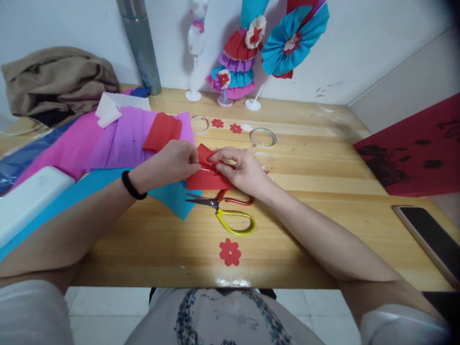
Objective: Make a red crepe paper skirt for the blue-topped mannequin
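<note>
A piece of red crepe paper (205, 181) lies between my two hands, with a shiny strip across it. My left hand (173, 162) is closed in a pinch at the paper's left edge. From the right, my right hand (247, 173) pinches a raised fold of the same paper between thumb and fingers. Just below sit scissors (216, 203) with one red and one yellow handle, blades pointing left and slightly apart. Nearer the front edge lies a red paper flower (230, 252). A turquoise paper sheet (179, 201) shows under the red piece's left side.
Purple crepe paper (115, 143) and a folded red piece (163, 130) lie left, near a white box-like object (36, 201). A tape roll (263, 137) and small red flowers (217, 123) are beyond my hands. Dressed stands (237, 79), a bottle (142, 48) and a phone (429, 239) surround the area.
</note>
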### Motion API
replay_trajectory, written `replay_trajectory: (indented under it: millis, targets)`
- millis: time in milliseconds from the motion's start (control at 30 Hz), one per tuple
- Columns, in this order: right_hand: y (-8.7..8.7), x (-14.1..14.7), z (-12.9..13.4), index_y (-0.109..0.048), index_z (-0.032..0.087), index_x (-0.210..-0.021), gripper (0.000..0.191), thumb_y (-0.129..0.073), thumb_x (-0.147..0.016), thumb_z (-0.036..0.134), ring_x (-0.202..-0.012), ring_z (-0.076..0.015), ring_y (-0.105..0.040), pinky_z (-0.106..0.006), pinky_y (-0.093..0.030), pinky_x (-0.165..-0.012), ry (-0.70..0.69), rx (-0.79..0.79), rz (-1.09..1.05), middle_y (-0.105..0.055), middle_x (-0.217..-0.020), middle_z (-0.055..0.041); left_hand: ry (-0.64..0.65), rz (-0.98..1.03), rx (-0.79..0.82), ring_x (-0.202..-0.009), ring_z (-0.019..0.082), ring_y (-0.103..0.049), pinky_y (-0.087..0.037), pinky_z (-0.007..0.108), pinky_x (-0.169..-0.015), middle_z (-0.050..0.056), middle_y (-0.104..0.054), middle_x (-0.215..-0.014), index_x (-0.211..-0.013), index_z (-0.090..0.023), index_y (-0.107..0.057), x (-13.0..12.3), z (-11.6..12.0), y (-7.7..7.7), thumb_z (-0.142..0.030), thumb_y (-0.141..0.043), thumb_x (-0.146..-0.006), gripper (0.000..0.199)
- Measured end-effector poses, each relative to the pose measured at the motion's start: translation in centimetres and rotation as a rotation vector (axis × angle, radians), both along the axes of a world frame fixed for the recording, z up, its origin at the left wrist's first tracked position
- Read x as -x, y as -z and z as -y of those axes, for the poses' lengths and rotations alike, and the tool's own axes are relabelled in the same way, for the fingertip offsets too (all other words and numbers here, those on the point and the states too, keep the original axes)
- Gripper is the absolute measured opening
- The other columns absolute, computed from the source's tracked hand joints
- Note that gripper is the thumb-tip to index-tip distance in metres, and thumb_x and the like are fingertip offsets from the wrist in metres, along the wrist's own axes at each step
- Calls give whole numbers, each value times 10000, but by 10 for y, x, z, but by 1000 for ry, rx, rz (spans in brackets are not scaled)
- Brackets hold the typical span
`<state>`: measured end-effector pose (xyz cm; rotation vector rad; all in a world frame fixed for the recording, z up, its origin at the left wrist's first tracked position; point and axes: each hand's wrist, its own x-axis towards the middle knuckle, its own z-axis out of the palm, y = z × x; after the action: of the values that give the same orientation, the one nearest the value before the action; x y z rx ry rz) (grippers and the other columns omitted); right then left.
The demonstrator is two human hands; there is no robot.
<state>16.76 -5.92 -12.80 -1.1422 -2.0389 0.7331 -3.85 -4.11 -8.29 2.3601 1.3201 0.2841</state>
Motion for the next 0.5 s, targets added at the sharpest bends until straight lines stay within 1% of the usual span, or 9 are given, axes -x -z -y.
replay_trajectory:
  millis: [167, 300, 400, 500]
  targets:
    - [1, 1, 0, -752, 208, -933, 212, -624, -795, 111, -1041, -246, -687, -424, -506, -980, -9, -27, 8, -758, -1021, -59, -56, 36, 43, -582, 122, -543, -364, 235, -565, -6, -613, -558, -655, -160, -642, -1, 1, -3, -193, -586, -736, 104]
    - [4, 2, -1, -748, 193, -905, 177, -599, -832, 132, -1025, -248, -681, -427, -507, -961, -40, -50, 32, -755, -994, -74, -77, 56, 102, -580, 120, -549, -372, 224, -555, -20, -593, -535, -684, -159, -640, -1, 2, -7, -221, -584, -766, 118]
    - [5, 1, -2, -741, 179, -885, 170, -588, -833, 127, -996, -250, -680, -432, -507, -945, -46, -59, 54, -755, -984, -86, -72, 69, 107, -579, 120, -556, -378, 221, -550, -20, -588, -537, -684, -159, -632, 0, -1, -6, -257, -596, -769, 134]
    - [4, 1, -2, -719, 184, -815, 127, -608, -812, 123, -945, -248, -678, -424, -509, -912, -32, -50, 85, -747, -930, -81, -78, 91, 103, -558, 108, -559, -380, 210, -539, -25, -591, -544, -683, -158, -631, 1, -3, -3, -271, -611, -763, 140]
